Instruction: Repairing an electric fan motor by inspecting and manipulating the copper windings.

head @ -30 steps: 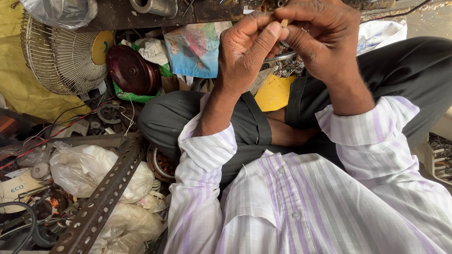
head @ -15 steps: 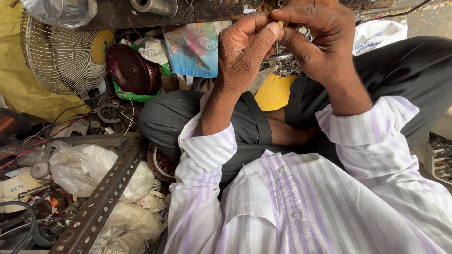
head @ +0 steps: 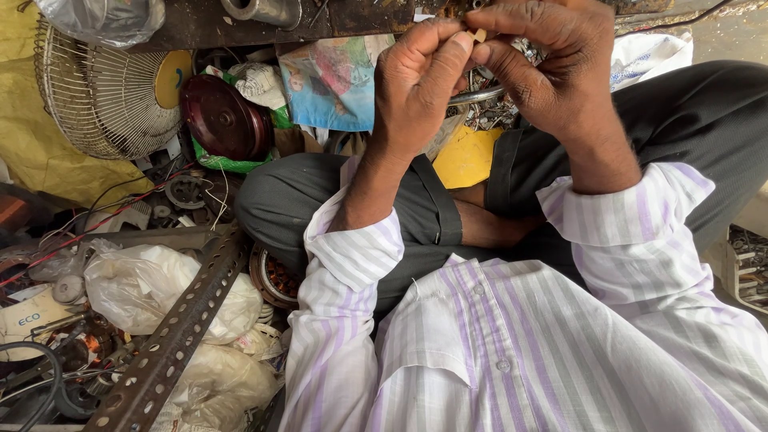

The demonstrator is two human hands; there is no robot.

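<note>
Nearest the camera a striped shirt covers the chest and both forearms, with dark trousers on crossed legs just beyond it. To the left of the trousers lies a perforated angle bar, with white bags on either side of it. Above the trousers both hands meet: the left hand and right hand pinch a tiny tan piece between their fingertips, the other fingers curled in. What the piece is cannot be told. Beyond the trousers sit a yellow sheet, a maroon disc and, further left, a wire fan guard.
</note>
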